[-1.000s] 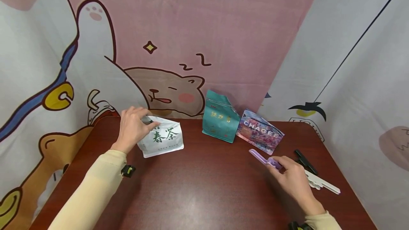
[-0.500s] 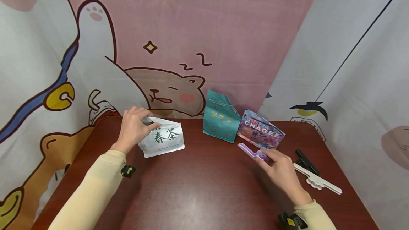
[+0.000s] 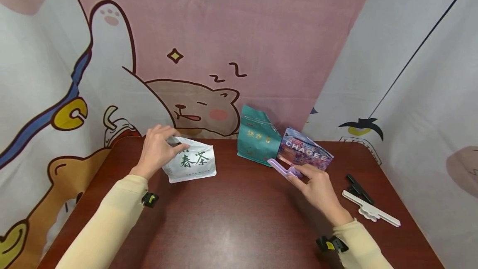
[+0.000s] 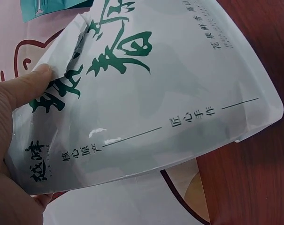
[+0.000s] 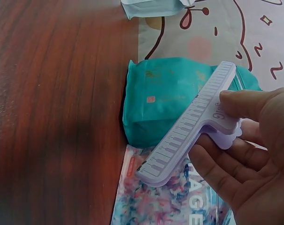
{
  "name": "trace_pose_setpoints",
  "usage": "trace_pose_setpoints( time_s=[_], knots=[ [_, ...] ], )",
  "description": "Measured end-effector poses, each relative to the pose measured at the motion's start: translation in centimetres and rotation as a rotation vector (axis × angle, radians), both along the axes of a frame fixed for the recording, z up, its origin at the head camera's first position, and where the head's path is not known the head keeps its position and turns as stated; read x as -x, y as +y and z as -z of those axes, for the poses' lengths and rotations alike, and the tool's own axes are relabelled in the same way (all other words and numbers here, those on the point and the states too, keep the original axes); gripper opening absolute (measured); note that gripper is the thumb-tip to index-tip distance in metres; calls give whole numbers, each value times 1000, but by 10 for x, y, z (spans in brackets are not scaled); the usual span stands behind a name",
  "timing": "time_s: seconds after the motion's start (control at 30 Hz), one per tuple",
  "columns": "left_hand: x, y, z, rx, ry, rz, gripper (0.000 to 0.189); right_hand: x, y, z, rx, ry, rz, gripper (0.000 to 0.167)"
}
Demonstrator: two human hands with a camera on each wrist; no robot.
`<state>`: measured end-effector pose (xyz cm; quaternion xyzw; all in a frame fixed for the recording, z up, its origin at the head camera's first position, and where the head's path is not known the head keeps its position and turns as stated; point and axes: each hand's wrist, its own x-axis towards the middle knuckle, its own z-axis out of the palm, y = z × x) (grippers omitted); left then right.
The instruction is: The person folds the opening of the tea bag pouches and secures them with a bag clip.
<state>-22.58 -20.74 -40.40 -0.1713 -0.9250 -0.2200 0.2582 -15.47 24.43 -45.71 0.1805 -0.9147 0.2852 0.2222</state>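
At the table's left, my left hand (image 3: 158, 148) pinches the top edge of a white tea bag (image 3: 192, 163) with green characters. In the left wrist view the thumb presses on the folded upper part of this tea bag (image 4: 146, 84); the fingers behind it are mostly hidden. My right hand (image 3: 317, 188) holds a purple bag clip (image 3: 281, 168) by its handles, between thumb and fingers. The right wrist view shows piano keys printed along the clip (image 5: 186, 129). Behind the clip stand a teal bag (image 3: 258, 138) and a blue-pink CHAGEE pouch (image 3: 304, 149).
A white clip (image 3: 371, 209) and a black clip (image 3: 359, 189) lie at the right side of the dark red table (image 3: 220, 219). A printed cloth (image 3: 284, 45) hangs behind the table's back edge.
My right hand has carried the purple clip leftward and a little away from me, from near the white clip to in front of the CHAGEE pouch. The left hand and white bag barely move.
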Motion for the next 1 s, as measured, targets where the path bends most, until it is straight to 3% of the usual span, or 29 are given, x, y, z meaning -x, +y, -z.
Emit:
trace_pose_setpoints(
  time_s=[0.33,0.57,0.77,1.0],
  knots=[
    [2,4,-3,-4,-52,-2,33,14,-16,-9,8,-100,-28,37],
    [2,6,-3,-7,-76,-1,34,24,-31,-14,22,-99,-57,35],
    [3,8,-3,-17,-91,12,33,31,-41,-22,53,-149,-41,31],
    [3,12,-4,-18,-105,23,33,40,-52,-24,68,-134,-59,32]
  ],
)
